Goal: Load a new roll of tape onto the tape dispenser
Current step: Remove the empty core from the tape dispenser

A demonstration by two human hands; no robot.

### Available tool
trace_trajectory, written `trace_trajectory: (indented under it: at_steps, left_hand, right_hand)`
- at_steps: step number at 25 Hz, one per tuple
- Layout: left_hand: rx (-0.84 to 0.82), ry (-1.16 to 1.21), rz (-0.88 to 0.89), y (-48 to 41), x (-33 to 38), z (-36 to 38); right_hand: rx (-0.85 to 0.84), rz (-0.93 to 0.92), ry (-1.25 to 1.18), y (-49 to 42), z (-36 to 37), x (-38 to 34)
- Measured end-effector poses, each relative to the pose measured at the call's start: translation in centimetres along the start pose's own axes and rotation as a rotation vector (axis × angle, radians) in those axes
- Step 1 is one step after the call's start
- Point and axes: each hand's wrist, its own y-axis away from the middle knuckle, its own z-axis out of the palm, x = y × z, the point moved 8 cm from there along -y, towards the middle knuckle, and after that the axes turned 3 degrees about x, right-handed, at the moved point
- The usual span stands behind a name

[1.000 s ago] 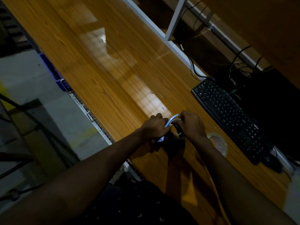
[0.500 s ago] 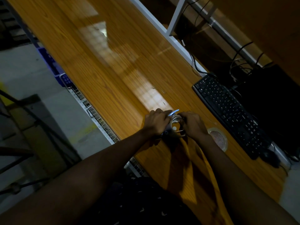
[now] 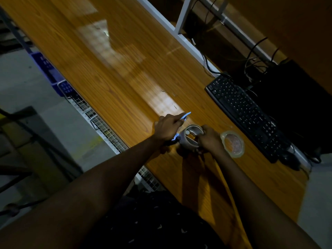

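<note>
A dark patterned garment (image 3: 152, 229) is seen nearest, no writing on it legible. Above the wooden bench (image 3: 115, 69), the blue tape dispenser (image 3: 185, 116) is clamped in the left hand (image 3: 166, 129), whose grip is closed around its handle. A greyish ring (image 3: 191, 137) — seemingly a tape core on the dispenser — is pinched by the right hand (image 3: 209, 138). Just beside that hand, a clear tape roll (image 3: 232, 143) lies flat on the bench. Farther off sits a black keyboard (image 3: 246, 112) — key legends too small to read.
</note>
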Motion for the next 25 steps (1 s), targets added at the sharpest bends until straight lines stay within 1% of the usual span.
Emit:
trace_trajectory:
  at_steps: [3, 5, 6, 11, 16, 18, 22, 25]
  left_hand:
    - [0.003, 0.049, 0.013, 0.0, 0.2, -0.2]
    - [-0.005, 0.059, -0.017, -0.3, -0.4, 0.3]
    - [-0.002, 0.059, -0.032, -0.3, -0.6, 0.4]
    - [0.006, 0.081, -0.056, -0.6, -1.0, 0.5]
    - [0.019, 0.1, -0.074, -0.6, -1.1, 0.4]
    - [0.036, 0.099, -0.058, -0.6, -1.0, 0.2]
    - [0.008, 0.081, -0.012, -0.8, -0.7, 0.2]
    - [-0.003, 0.066, -0.004, -1.0, -1.0, 0.4]
  right_hand:
    - [-0.146, -0.078, 0.038, 0.1, 0.4, -1.2]
    - [-0.238, -0.181, 0.156, 0.6, 1.3, -2.3]
    - [-0.249, -0.231, 0.217, 0.7, 1.7, -2.7]
    - [-0.123, -0.348, 0.354, 1.1, 1.1, -4.1]
    - [-0.094, -0.363, 0.449, 1.7, -0.2, -5.8]
    - [-0.094, -0.349, 0.463, 1.9, -0.8, -6.5]
    - [-0.103, -0.323, 0.475, 2.2, -2.2, -7.4]
    - [-0.09, -0.327, 0.395, 2.5, -4.0, -8.8]
